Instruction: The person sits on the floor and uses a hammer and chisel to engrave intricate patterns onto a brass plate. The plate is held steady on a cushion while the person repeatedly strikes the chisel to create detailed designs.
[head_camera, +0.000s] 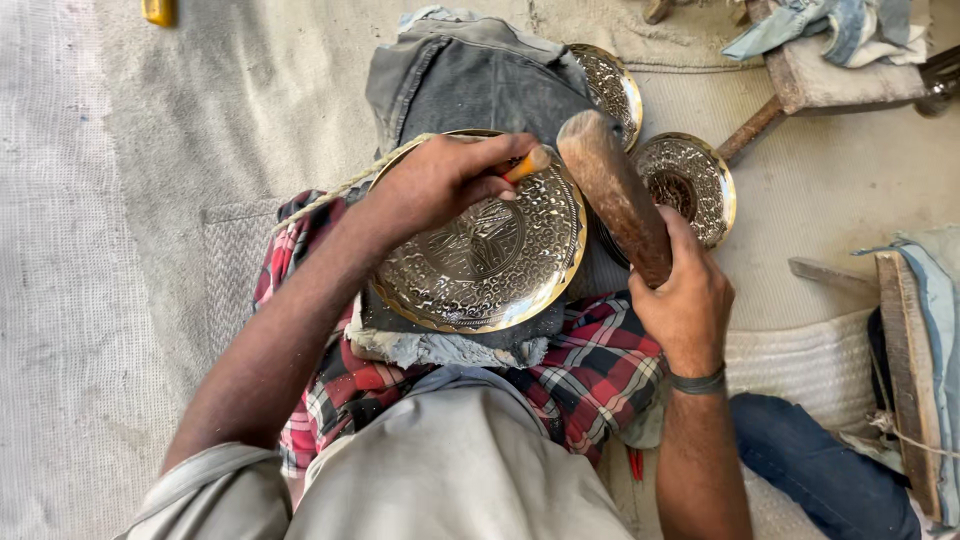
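Seen from above: a floor (180, 120) spread with pale grey matting, coarse and dusty, with a white woven mat (810, 365) at lower right. Cross-legged at centre, a lap draped in red plaid cloth (590, 370) and padded with folded dark denim (470, 80), frayed at the edges. Propped on that padding, just ahead of the knees and tilted toward the camera, a round brass plate (480, 250), rim bright, face densely engraved with fine floral scrollwork around a central medallion. Beyond it on the floor, two smaller engraved plates: one (690, 185) just right of the denim, another (612, 85) partly hidden behind it. At right, a wooden board (910, 370) wrapped in pale blue cloth; at top right, a rusty-handled tool (760, 125) under a block heaped with rags.

Left hand (440, 185) resting on the plate's upper rim, fingers (505, 155) curled tight around a thin orange-handled tool (530, 163), its tip hidden against the metal. Right hand (685, 295) clenched around the lower end of a thick, worn wooden mallet (615, 190), raised at an angle with its rounded head above the plate's upper right edge. Dark band on the right wrist.
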